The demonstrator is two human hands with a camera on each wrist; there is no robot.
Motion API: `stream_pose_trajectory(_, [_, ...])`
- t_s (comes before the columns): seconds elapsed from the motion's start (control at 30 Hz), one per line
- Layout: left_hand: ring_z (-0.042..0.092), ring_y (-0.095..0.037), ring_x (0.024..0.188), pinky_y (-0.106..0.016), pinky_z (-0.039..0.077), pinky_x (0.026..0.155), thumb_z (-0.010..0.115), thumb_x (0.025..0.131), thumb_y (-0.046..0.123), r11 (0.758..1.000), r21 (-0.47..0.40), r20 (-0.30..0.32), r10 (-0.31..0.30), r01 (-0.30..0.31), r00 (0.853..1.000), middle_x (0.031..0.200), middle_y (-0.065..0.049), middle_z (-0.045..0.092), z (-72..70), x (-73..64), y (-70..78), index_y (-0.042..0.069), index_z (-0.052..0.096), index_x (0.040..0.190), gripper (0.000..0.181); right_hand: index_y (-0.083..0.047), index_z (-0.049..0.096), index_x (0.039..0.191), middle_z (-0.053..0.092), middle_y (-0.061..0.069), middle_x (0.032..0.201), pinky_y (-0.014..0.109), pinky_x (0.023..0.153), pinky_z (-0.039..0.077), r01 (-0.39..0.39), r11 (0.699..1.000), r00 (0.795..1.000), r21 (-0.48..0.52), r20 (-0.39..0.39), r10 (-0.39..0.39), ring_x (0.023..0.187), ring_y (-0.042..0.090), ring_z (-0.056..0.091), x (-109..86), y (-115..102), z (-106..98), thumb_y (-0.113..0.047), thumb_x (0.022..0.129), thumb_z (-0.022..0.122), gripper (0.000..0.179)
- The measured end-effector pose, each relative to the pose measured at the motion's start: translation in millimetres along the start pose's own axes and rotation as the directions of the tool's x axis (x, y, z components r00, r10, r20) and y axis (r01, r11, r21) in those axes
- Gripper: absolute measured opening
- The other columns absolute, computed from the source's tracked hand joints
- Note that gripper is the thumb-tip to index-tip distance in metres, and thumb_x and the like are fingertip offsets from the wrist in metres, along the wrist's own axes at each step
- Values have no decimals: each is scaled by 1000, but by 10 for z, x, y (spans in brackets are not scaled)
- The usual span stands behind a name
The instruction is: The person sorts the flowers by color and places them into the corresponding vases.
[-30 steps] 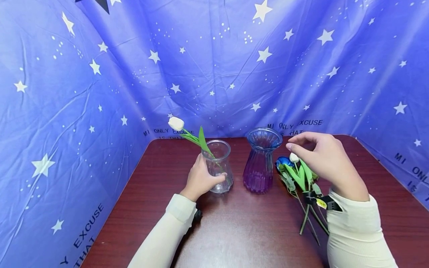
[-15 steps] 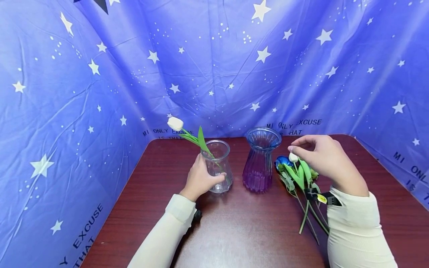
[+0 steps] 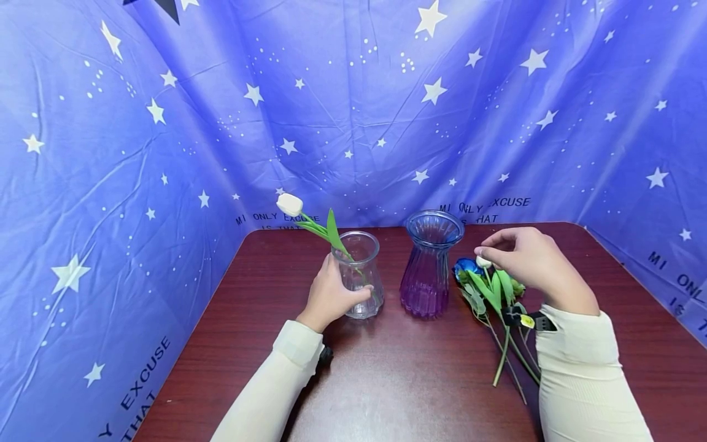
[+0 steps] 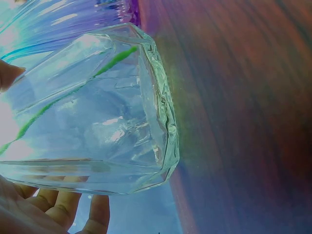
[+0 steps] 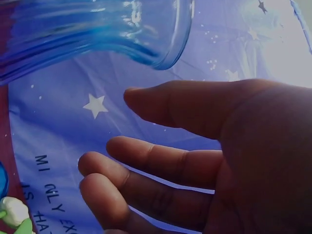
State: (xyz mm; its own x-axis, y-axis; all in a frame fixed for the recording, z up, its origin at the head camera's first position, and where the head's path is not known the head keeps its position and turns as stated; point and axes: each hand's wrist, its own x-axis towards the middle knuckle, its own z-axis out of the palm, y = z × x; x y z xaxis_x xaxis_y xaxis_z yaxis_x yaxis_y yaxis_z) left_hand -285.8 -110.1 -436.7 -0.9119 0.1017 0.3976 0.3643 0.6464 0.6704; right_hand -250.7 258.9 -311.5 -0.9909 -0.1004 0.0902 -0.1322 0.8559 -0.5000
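Note:
My left hand (image 3: 330, 294) grips the clear glass vase (image 3: 371, 273) around its side, thumb across the front. In the left wrist view, the fingers curl along the vase's far side. A white tulip (image 3: 289, 204) leans out of it to the left, its green stem (image 4: 58, 97) slanting down inside the glass. My right hand (image 3: 530, 261) hovers over a bunch of flowers with nothing in its fingers; thumb and fingers stand apart in the right wrist view. In that bunch lie another white tulip (image 3: 483, 262), a blue flower (image 3: 466, 267) and green leaves.
A ribbed blue-to-purple glass vase (image 3: 425, 282) stands upright between the clear vase and the bunch. Flower stems (image 3: 502, 362) reach toward the front of the dark red wooden table (image 3: 386, 380). A blue star-printed cloth (image 3: 353, 110) surrounds its back and sides.
My right hand has come down slightly, closer over the flowers. The left hand, the clear vase and its tulip stay in place.

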Motion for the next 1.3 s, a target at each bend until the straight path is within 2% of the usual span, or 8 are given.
stream_pose_trajectory(0.17, [65,-28,113,-51,55,94,88,69,46,1000,3,1,-3,3,1000,132,-1,57,0,4,-8,15,43,150,97,-15,76,115,76,3,103,40,75,50,8,999,1000,-50,24,-7,91,24,66,46,76,36,-63,94,64,54])
stream_pose_trajectory(0.37, [65,-27,113,-51,55,93,88,70,46,1000,10,2,-4,4,1000,132,-1,56,6,11,-10,16,43,149,96,-10,76,114,77,5,103,49,81,53,7,998,999,-64,40,-5,95,28,69,78,132,66,-57,95,65,53])
stream_pose_trajectory(0.5, [64,-26,114,-50,55,94,88,70,45,1000,12,6,-3,3,1000,132,-1,56,5,18,-1,17,43,148,94,-5,74,117,77,8,104,49,79,53,7,998,998,-70,57,-3,93,27,69,98,177,84,-53,96,66,53])
stream_pose_trajectory(0.67, [64,-26,114,-49,55,95,88,70,45,1000,6,8,-2,2,1000,133,-2,56,2,17,2,17,43,148,94,-3,74,118,77,8,105,43,76,54,7,997,997,-74,76,-2,91,24,68,124,218,129,-45,95,69,47])
stream_pose_trajectory(0.93, [65,-27,114,-51,55,94,88,70,45,1000,12,2,3,-3,1000,133,-2,57,10,8,-10,16,43,148,95,-1,74,116,76,13,107,43,73,55,-5,997,995,-82,97,13,91,26,68,156,283,174,-45,93,73,50])
stream_pose_trajectory(1.1, [65,-27,114,-51,55,94,88,70,45,1000,9,3,5,-5,1000,132,-1,57,7,9,-5,17,43,148,95,0,74,116,75,12,105,38,67,54,-23,996,993,-81,114,33,87,24,66,173,312,188,-44,92,73,50])
stream_pose_trajectory(1.3, [64,-27,115,-51,55,94,88,69,46,1000,6,1,5,-5,1000,132,0,57,3,6,-5,18,43,149,95,-2,74,117,73,10,102,38,63,54,-61,996,989,-68,133,70,84,25,64,197,350,213,-44,92,72,48])
